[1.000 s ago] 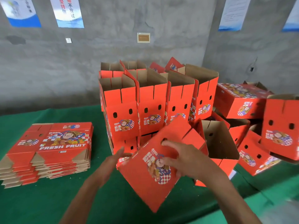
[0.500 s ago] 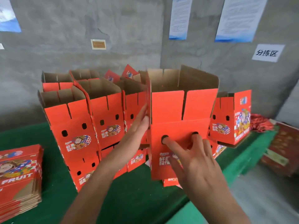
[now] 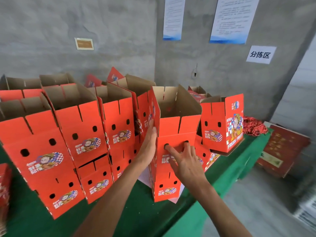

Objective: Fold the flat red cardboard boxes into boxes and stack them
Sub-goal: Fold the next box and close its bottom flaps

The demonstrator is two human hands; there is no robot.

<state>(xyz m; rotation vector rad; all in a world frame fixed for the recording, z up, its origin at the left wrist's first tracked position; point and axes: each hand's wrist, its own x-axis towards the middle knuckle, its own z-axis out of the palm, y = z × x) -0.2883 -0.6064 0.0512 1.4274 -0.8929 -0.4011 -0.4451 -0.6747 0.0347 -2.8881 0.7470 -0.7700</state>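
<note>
1. Your right hand [image 3: 185,164] reaches in from the lower right and lies against the front panel of the upright red box [image 3: 177,130]. The fingers are spread and nearly straight, with two fingertips poked into the panel's two round holes — not curled round anything.
2. Your left hand [image 3: 149,144] comes in from below with its fingers straight and together, pressed flat against the box's left side.
3. That box is open at the top with its brown flaps up. It sits on a lower red box [image 3: 166,187], which stands on the green table [image 3: 140,218] near its front edge.
4. At the far left edge, a sliver of the flat stack [image 3: 4,185] shows.
5. To the left of your box I count four more two-high stacks [image 3: 82,134] in the front rows — others behind are partly hidden.
6. To the right, one folded box [image 3: 222,124] rests tilted, with red netting [image 3: 253,127] just beyond it.
7. On the grey wall [image 3: 85,23], there are two posters [image 3: 230,19] and one small sign [image 3: 260,54].
</note>
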